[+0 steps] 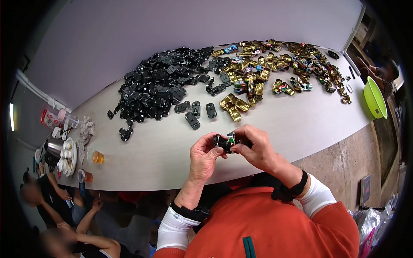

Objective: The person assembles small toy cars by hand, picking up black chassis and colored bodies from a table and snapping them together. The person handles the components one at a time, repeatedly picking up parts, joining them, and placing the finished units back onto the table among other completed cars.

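- Looking down through the head camera, we see our left hand (204, 155) and right hand (257, 148) raised together above the near edge of the pale table (275, 124), both closed on one small toy car (226, 142).
- Our left fingers pinch the black underside part at its end; our right fingers curl over the other end, where a bit of green and white body shows between them.
- We judge the toy car light, rigid and smooth, with small parts that could slip or snap if squeezed; the flat sides of the black base look like the safest place to grip.
- Farther back on the table lies a wide heap of black chassis pieces (159, 84), with a few loose black ones (195, 112) strayed toward us.
- To the right of that heap sits a spread of gold and coloured car bodies (262, 64), reaching toward the far right corner.
- A lime-green bowl (375, 99) stands at the right table end.
- At the left end we see a red-and-white packet (48, 118), a round white tray of cups (68, 157) and two cups of amber drink (97, 157); any print is too small to tell.
- Other people sit at lower left, apart from our hands.
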`<state>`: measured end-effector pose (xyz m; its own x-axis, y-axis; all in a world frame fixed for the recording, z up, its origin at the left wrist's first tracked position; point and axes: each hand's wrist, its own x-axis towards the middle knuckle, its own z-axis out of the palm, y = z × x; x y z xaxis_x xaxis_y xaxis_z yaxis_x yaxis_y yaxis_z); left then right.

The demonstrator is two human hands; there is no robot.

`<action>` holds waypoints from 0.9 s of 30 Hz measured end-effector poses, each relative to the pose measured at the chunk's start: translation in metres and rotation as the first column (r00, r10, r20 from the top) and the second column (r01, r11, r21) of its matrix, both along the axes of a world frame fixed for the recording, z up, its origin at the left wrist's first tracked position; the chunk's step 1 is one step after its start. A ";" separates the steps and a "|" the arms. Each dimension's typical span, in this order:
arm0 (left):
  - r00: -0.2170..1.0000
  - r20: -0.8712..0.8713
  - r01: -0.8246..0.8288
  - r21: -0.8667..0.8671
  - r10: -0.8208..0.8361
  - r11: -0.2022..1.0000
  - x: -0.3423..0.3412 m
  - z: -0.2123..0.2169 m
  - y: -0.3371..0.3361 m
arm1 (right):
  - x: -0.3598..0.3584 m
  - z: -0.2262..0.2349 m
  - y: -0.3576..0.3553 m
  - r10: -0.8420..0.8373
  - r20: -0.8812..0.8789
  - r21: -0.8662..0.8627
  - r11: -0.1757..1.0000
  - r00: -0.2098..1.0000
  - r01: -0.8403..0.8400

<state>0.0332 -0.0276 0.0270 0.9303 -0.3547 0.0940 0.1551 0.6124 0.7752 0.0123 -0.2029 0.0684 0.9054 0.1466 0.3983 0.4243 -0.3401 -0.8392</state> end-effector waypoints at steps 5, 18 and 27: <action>0.997 0.082 -0.004 0.077 -0.002 0.997 -0.001 0.003 0.002 | -0.002 0.006 0.006 0.056 0.117 -0.043 0.998 0.992 -0.051; 0.981 0.192 -0.010 0.114 -0.012 0.993 -0.007 0.013 0.005 | -0.009 0.026 0.007 0.139 0.058 -0.147 0.981 0.989 -0.129; 0.973 0.226 0.031 0.100 -0.053 0.995 -0.005 0.017 0.005 | -0.014 0.036 0.006 0.167 0.052 -0.088 0.983 0.985 -0.162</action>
